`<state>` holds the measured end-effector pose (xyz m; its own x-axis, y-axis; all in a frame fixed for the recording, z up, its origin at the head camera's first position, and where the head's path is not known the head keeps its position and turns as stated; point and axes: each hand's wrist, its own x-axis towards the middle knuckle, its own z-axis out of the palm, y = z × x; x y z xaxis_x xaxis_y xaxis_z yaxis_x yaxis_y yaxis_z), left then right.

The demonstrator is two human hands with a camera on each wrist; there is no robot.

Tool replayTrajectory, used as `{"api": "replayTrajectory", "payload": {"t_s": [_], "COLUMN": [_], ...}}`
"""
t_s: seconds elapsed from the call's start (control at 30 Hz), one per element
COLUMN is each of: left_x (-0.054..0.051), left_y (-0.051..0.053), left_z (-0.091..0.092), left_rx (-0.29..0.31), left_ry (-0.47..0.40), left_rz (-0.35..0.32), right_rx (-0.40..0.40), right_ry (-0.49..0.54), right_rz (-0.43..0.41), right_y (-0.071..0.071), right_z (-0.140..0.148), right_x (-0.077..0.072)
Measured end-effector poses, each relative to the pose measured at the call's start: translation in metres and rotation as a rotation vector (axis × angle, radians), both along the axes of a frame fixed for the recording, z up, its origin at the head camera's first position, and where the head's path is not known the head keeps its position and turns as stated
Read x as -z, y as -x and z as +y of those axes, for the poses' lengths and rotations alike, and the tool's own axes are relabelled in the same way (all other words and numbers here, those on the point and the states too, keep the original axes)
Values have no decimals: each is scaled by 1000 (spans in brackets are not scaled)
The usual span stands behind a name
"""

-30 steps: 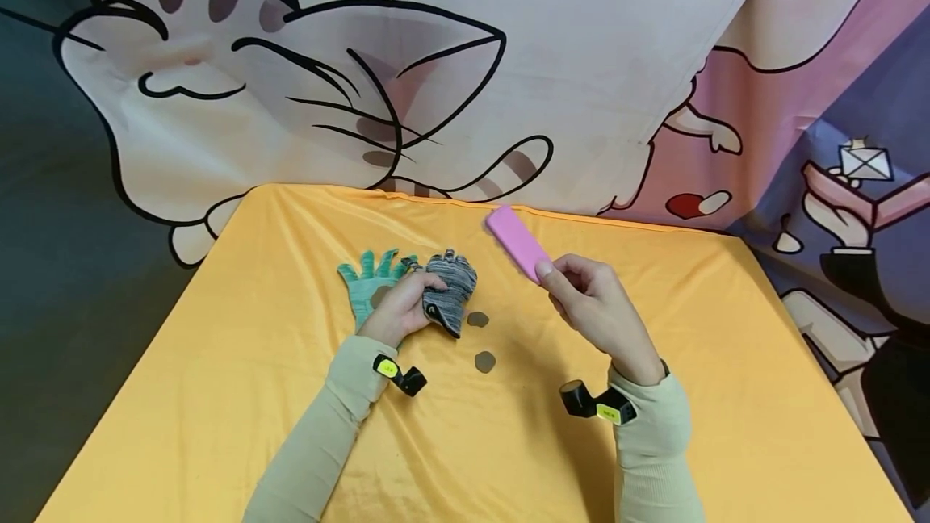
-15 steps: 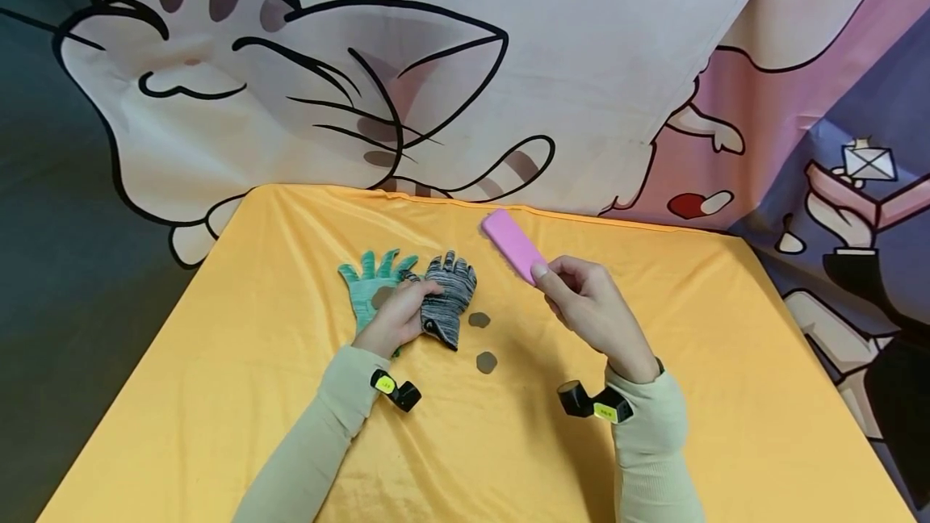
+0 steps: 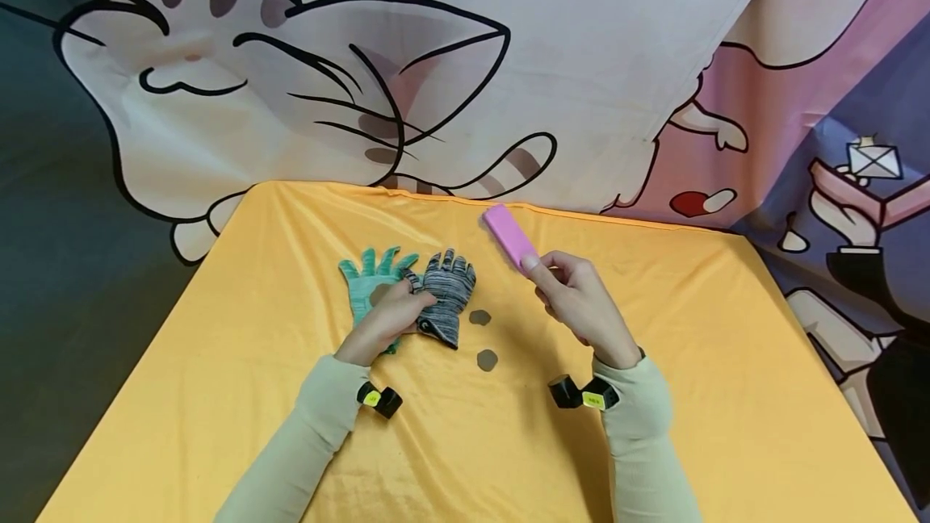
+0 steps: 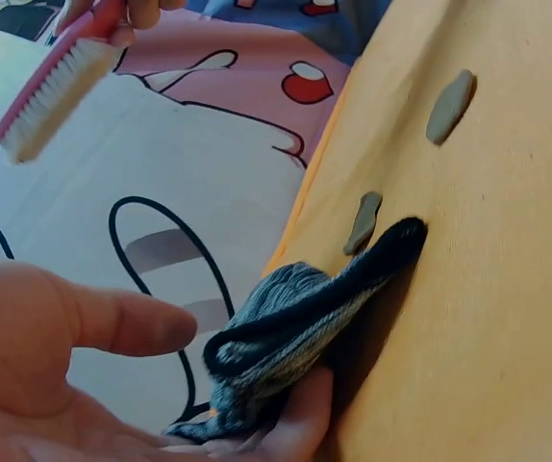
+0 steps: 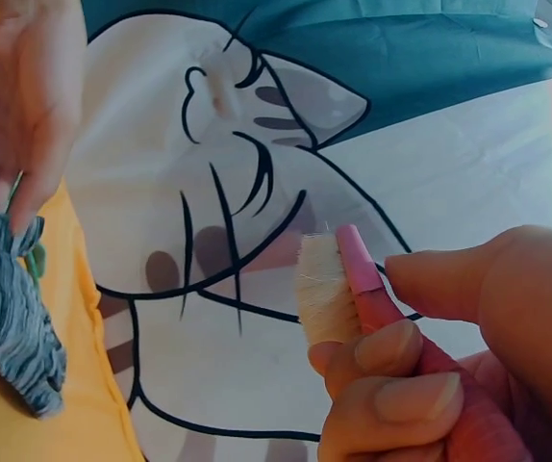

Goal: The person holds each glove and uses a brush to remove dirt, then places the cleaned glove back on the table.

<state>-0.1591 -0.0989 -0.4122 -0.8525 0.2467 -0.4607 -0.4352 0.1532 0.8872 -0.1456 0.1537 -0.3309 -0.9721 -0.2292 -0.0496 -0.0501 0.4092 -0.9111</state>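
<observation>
In the head view a grey-and-black knitted glove lies on the yellow cloth, palm side uncertain, fingers pointing away. My left hand is at its cuff edge. The left wrist view shows fingers under the glove and the thumb raised clear of it. A green glove lies to the left, partly hidden by my left hand, with a flat grey-brown patch on it. My right hand grips a pink brush in the air; pale bristles show in the right wrist view.
Two flat grey-brown pieces lie on the yellow cloth, right of the grey glove. Behind the table's far edge hangs a white backdrop with a cartoon cat.
The grey glove, earlier slightly lifted and bunched in my left hand, now lies flatter. The left hand has drawn back a little down-left. The brush and right hand have shifted slightly left.
</observation>
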Motion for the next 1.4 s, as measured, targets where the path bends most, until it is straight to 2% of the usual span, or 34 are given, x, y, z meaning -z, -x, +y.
{"api": "replayTrajectory", "payload": {"t_s": [0.13,0.23,0.33,0.4,0.5,0.57,0.6,0.67,0.77,0.9,1.07,1.13,1.27,1.4], "left_x": [-5,-8,-10,-10,-8,-5,-4,-3,-2,-1,4,6,4,4], "left_y": [-2,-2,-2,0,1,2,2,3,5,6,6,7,8,9], "left_z": [-5,-11,-20,-28,-42,-50,-53,-58,-61,-60,-58,-58,-55,-51], "left_rx": [38,15,-64,-148,-262,-299,-298,-265,-221,-237,-277,-270,-227,-180], "left_ry": [95,165,256,393,614,724,741,727,654,556,457,439,501,589], "left_rz": [23,61,154,249,351,355,337,271,170,112,93,90,113,162], "right_rx": [-6,-7,-3,-2,1,0,-1,-4,-9,-13,-18,-15,-19,-26], "right_ry": [-12,-17,-20,-22,-20,-15,-15,-14,-14,-8,18,22,22,14], "right_rz": [-12,-10,-4,-2,-14,-25,-29,-31,-26,-28,-42,-47,-53,-51], "right_y": [2,3,4,5,5,4,4,1,-4,-8,-10,-9,-9,-9], "right_z": [-1,0,1,2,2,2,1,-1,-5,-7,-8,-8,-8,-8], "right_x": [4,6,6,7,7,5,4,-2,-12,-20,-20,-20,-20,-21]}}
